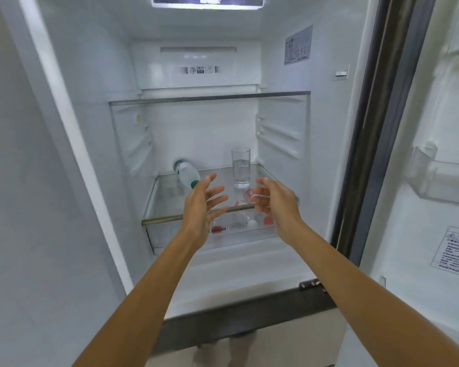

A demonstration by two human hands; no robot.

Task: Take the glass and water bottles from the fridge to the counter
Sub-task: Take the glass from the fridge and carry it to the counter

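A tall clear glass with some water stands upright on the lower glass shelf of the open fridge. Left of it a plastic water bottle with a green cap lies on its side, cap toward me. My left hand hovers just in front of the bottle's cap, fingers spread and holding nothing. My right hand is held out below and a little right of the glass, fingers loosely bent and empty. Neither hand touches an object.
The upper shelf is bare. Beneath the lower shelf a clear drawer holds red and white items. The open fridge door with its bins stands on the right. A white wall panel fills the left.
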